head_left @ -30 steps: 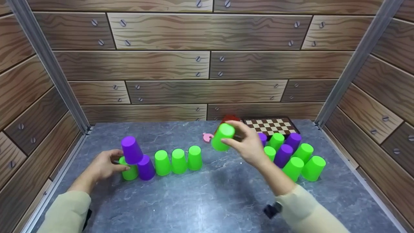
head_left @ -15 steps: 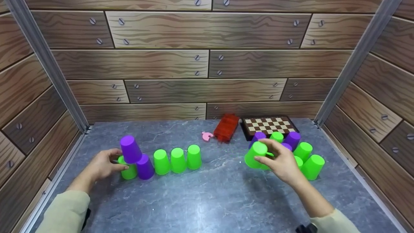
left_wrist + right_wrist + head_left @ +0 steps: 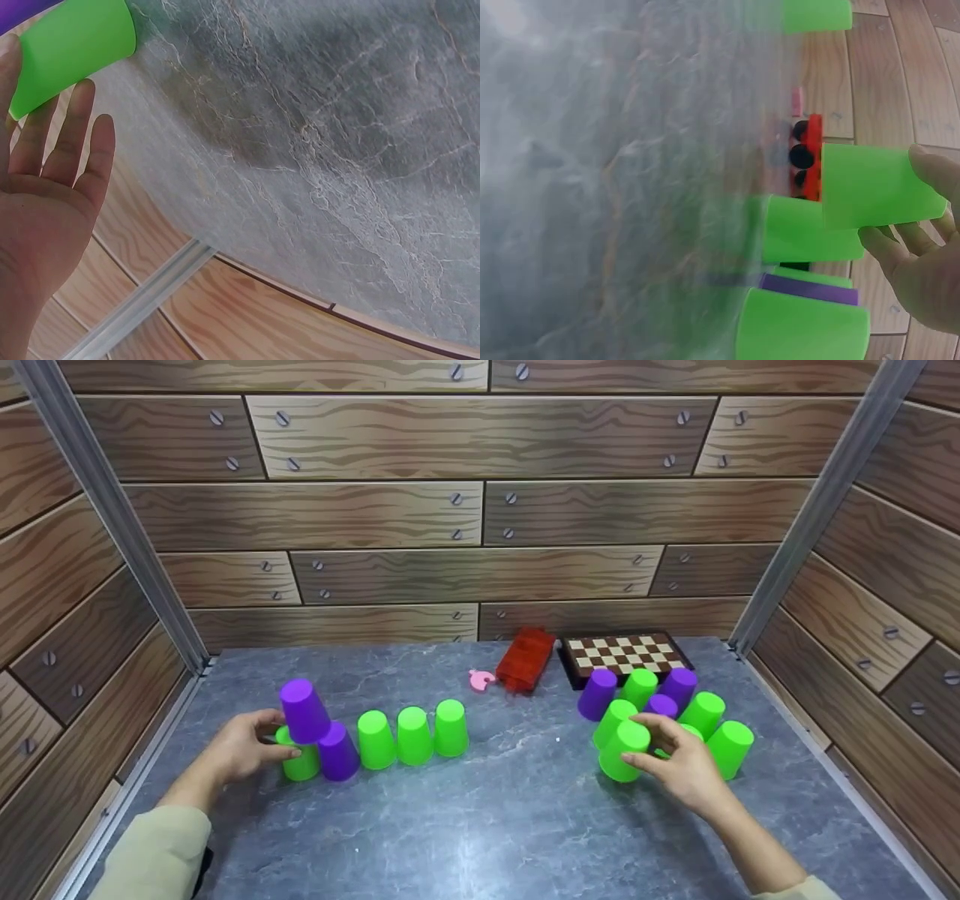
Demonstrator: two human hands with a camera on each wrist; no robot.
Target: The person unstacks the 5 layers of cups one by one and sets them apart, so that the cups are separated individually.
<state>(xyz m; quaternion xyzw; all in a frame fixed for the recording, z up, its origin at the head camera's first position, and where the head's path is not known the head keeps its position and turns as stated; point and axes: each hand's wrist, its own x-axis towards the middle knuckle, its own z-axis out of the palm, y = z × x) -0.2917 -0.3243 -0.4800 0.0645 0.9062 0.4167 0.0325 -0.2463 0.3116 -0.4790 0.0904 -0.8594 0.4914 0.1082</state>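
Observation:
My left hand (image 3: 244, 746) holds an upside-down green cup (image 3: 300, 765) at the row's left end, thumb on one side and fingers on the other. A purple cup (image 3: 304, 712) rests, slightly tilted, across that cup and the purple cup (image 3: 339, 752) beside it. Three green cups (image 3: 415, 735) continue the row rightward. Between thumb and fingers, my right hand (image 3: 686, 769) grips another upside-down green cup (image 3: 622, 754). In the right wrist view, this held cup (image 3: 877, 187) has its rim higher than that of the standing green cup (image 3: 810, 232) behind it.
Around my right hand stand several more upturned cups, such as a purple cup (image 3: 598, 695) and a green cup (image 3: 729, 750). Behind them lies a checkered board (image 3: 622, 654), with a red pouch (image 3: 526, 660) and a small pink piece (image 3: 481, 680) to its left. Wood-patterned walls (image 3: 480, 514) enclose the table.
My right hand has carried its green cup from mid-table to the right and nearer, down beside the right-hand cluster. The left hand and its stack have stayed in place.

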